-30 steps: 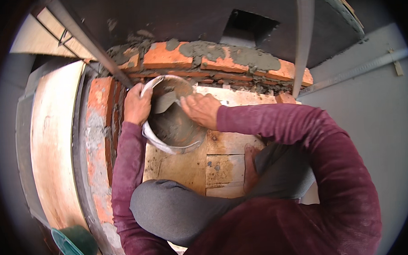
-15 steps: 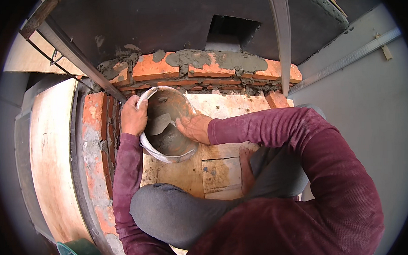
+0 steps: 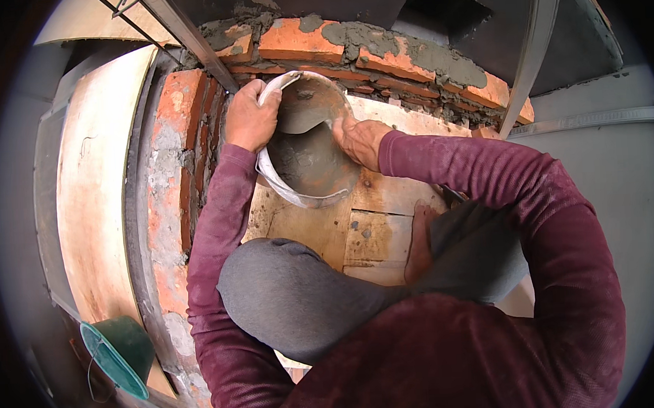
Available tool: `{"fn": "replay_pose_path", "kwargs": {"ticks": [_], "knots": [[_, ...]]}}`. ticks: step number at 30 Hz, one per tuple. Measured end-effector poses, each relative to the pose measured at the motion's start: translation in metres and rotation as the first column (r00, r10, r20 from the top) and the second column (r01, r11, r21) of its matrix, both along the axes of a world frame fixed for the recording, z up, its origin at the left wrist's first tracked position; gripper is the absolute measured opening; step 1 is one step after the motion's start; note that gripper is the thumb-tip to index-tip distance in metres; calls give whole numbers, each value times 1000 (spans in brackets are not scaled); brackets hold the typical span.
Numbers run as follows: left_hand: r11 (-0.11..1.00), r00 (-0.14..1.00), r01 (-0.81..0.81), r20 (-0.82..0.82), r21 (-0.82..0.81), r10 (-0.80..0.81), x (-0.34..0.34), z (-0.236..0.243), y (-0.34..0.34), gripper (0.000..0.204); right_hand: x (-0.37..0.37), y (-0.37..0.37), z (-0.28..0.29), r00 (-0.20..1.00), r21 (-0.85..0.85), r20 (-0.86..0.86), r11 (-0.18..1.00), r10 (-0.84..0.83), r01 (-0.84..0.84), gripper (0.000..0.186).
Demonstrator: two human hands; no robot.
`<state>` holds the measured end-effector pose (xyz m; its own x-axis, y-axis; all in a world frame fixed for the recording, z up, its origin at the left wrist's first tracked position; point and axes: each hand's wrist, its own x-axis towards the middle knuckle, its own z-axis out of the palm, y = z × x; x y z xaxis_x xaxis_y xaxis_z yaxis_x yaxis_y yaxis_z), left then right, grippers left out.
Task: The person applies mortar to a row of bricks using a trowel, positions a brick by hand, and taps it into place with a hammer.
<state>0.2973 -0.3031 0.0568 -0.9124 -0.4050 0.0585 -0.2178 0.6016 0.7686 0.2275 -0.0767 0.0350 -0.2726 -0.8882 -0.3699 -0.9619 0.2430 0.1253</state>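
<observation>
My left hand (image 3: 256, 118) is closed on the left rim of a pale bucket (image 3: 319, 199), with grey mortar (image 3: 303, 161) smeared and pooled inside. My right hand (image 3: 357, 140) is closed at the bucket's right side, inside the rim, on a trowel whose handle is hidden by the fingers; its flat grey blade (image 3: 299, 119) lies across the bucket's interior above the pooled mortar. The bucket sits on stained wooden boards (image 3: 376, 235) in front of my crossed legs.
Mortared brick courses run along the back (image 3: 394, 62) and left (image 3: 172, 160). Slanting metal bars (image 3: 528, 56) rise at both back corners. A long plywood sheet (image 3: 93, 192) lies at far left, a green bucket (image 3: 118, 359) near its lower end. A grey wall (image 3: 597, 214) stands right.
The view has shifted, so the scene sits higher and rightward than half a second ago. The trowel blade has moved toward the back of the bucket's interior. Both hands keep their grips.
</observation>
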Motion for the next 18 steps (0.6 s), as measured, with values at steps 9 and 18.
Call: {"fn": "replay_pose_path", "kwargs": {"ticks": [9, 18], "knots": [[996, 996, 70, -63, 60, -66, 10, 13, 29, 23, 2, 12, 20, 823, 408, 505, 912, -260, 38, 44], [991, 994, 89, -72, 98, -82, 13, 15, 27, 25, -36, 26, -31, -501, 672, 625, 739, -599, -44, 39]]}}
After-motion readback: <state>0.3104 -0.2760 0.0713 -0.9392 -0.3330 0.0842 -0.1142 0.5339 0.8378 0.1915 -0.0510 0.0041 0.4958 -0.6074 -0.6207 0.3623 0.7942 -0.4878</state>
